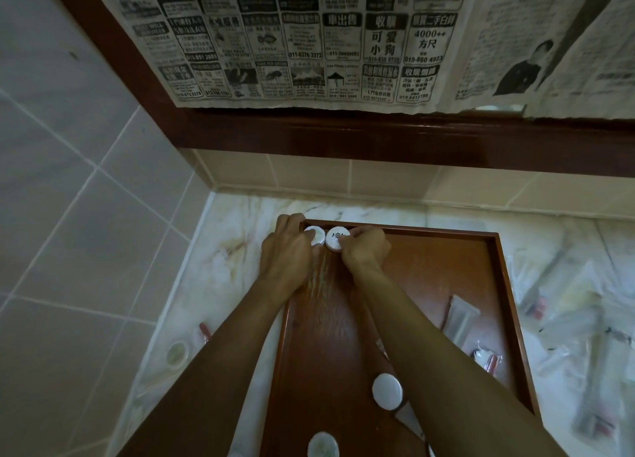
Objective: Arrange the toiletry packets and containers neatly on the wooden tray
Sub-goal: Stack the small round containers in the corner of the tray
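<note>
A wooden tray (453, 271) lies on the marble counter. In its far left corner stand two round white containers side by side. My left hand (287, 254) grips the left container (315, 234). My right hand (364, 248) pinches the right container (337, 237), which has a dark print on its lid. Two more round white containers sit nearer me on the tray, one (387, 390) beside my right forearm and one (323, 444) at the bottom edge. A clear packet (462, 314) and a small packet with red (486, 357) lie on the tray's right side.
Several clear toiletry packets (577, 322) lie scattered on the counter right of the tray. A round container (177, 353) and a red-tipped packet (204, 333) lie left of it. The tiled wall is on the left; newspaper (309, 40) covers the framed mirror behind.
</note>
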